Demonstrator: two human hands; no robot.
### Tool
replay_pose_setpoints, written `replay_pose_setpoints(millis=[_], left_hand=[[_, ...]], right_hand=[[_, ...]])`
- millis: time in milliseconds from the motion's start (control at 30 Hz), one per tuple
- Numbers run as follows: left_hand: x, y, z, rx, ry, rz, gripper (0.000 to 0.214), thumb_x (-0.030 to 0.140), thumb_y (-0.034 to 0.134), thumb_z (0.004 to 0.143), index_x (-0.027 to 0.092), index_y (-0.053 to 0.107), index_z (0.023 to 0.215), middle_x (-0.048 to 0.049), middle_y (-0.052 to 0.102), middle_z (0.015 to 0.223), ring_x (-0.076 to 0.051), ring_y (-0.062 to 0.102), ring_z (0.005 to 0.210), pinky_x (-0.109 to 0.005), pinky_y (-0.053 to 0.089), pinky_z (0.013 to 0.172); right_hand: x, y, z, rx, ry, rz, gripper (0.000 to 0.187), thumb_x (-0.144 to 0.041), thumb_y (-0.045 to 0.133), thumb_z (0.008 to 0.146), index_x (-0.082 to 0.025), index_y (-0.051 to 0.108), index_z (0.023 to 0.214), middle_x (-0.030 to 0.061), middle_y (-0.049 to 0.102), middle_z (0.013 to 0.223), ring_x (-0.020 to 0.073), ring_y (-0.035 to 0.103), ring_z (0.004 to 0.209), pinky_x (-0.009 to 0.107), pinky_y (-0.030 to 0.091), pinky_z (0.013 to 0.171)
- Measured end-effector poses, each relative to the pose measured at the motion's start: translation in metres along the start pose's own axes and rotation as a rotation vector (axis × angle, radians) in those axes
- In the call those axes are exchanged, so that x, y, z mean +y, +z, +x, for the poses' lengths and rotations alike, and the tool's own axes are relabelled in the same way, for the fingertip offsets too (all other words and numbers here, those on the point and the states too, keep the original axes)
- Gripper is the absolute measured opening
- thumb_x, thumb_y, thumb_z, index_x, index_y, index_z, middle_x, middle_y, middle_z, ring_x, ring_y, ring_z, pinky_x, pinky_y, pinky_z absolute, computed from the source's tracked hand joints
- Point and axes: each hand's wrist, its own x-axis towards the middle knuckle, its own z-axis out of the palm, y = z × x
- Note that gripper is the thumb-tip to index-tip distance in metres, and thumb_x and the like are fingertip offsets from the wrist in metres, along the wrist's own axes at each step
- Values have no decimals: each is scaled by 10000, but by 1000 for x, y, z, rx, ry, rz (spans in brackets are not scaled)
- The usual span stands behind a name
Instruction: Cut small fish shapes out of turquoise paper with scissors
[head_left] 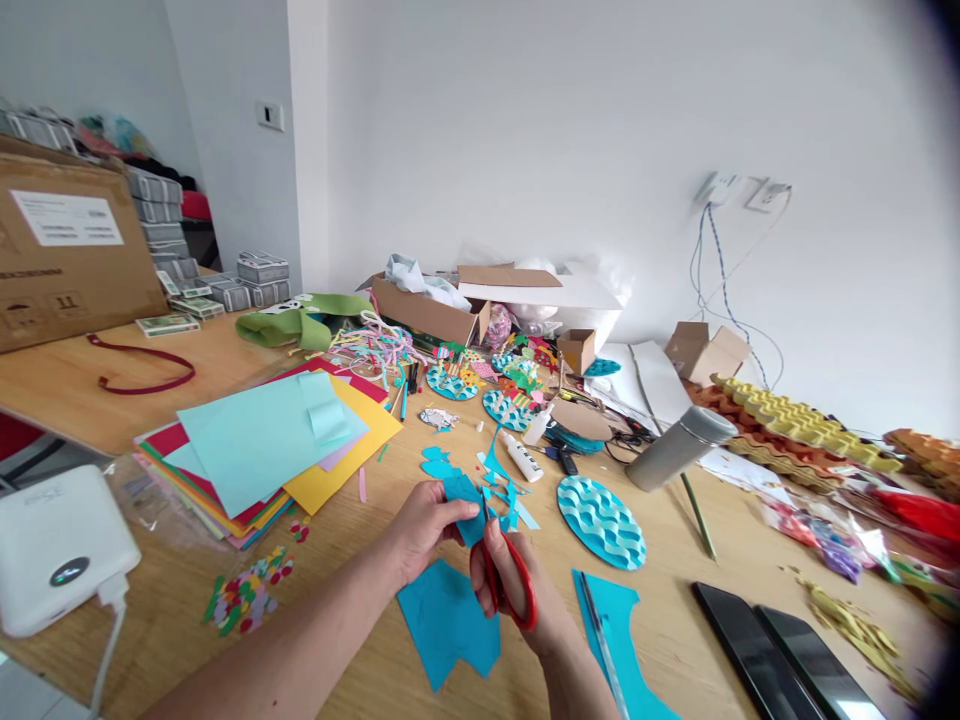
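Observation:
My left hand point(429, 523) pinches a small piece of blue paper point(463, 492) above the middle of the table. In my right hand point(511, 572) are red-handled scissors point(523, 597), their blades against the paper's right edge. Whether the blades are fully closed is hard to make out. A larger blue sheet point(448, 618) with a notched edge lies under my hands. Blue paper scraps point(504, 497) are scattered just beyond the scissors. To the right is a blue sheet with a curved cutout point(626, 645), a pen point(598, 620) lying on it.
Colored paper sheets point(255, 445) are stacked on the left, near a white power bank point(64, 550). A blue wavy-patterned oval point(600, 520), a white glue bottle point(523, 458) and a grey tumbler point(679, 448) are on the right side. Two phones point(757, 650) lie at front right.

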Motion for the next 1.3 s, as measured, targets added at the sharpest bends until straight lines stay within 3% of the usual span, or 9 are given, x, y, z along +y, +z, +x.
replay_pose_setpoints(millis=[433, 767, 1300], left_hand=[[-2, 0, 1, 50, 10, 60, 236, 287, 734, 596, 148, 545, 573, 21, 530, 543, -95, 462, 516, -232, 367, 545], [4, -5, 4, -21, 14, 144, 255, 301, 719, 597, 149, 517, 558, 20, 515, 550, -98, 443, 533, -241, 366, 563], [4, -9, 5, -7, -17, 142, 245, 303, 730, 580, 148, 542, 563, 19, 527, 564, -108, 465, 552, -254, 390, 607]], right_hand=[[-4, 0, -2, -9, 1, -47, 701, -783, 316, 813, -185, 509, 502, 1, 464, 369, 90, 370, 352, 233, 287, 408], [-8, 0, -2, -18, 18, -109, 743, -847, 314, 743, -173, 507, 497, 11, 470, 382, 87, 395, 358, 222, 301, 405], [-4, 1, -1, -20, 5, -94, 732, -818, 297, 780, -180, 506, 487, 0, 456, 353, 85, 390, 333, 214, 282, 374]])
